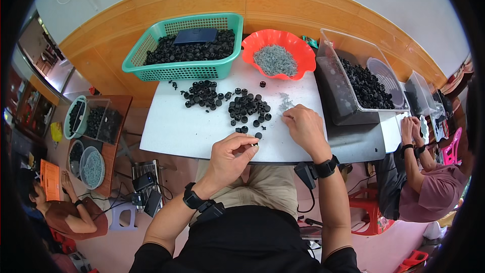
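Note:
My left hand [233,155] is closed in a pinch near the table's front edge. Between its thumb and forefinger is a small black part [255,144], mostly hidden by the fingertips. A round black cap [258,135] lies just beyond those fingertips. My right hand [304,125] rests low over the white tabletop, fingers bent together beside a scatter of small grey translucent pieces [285,103]. What its fingertips hold, if anything, is hidden. Ahead of my hands lie a nearer pile of black caps [247,107] and another pile of black parts [203,93] to its left.
Behind the piles stand a green basket [184,72] of black parts with a dark blue lid on top, and a red scalloped bowl [250,45] of grey pieces. A clear bin [348,114] of black parts stands right. People work at side tables on both sides.

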`<state>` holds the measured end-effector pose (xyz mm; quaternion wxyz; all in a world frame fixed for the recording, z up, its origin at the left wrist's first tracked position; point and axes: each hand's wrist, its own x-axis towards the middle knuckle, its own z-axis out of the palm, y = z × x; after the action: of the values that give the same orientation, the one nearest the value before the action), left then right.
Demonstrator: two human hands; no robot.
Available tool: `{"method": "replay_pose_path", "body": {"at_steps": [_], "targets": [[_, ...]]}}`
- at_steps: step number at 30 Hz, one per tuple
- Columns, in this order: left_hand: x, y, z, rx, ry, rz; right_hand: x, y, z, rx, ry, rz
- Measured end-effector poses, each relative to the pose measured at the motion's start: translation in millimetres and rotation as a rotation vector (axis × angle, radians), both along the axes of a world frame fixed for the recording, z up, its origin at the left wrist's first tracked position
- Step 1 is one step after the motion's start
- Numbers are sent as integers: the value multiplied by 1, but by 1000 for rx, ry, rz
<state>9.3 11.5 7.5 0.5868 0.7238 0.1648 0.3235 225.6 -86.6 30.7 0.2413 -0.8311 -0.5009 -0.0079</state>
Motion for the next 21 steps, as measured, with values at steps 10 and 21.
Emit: {"method": "replay_pose_path", "body": {"at_steps": [10, 21], "targets": [[0, 2, -6, -39, -17, 12, 3, -5, -3, 75, 51, 73], [-4, 10, -4, -351, -83, -81, 0, -12, -4, 347, 210, 91]]}}
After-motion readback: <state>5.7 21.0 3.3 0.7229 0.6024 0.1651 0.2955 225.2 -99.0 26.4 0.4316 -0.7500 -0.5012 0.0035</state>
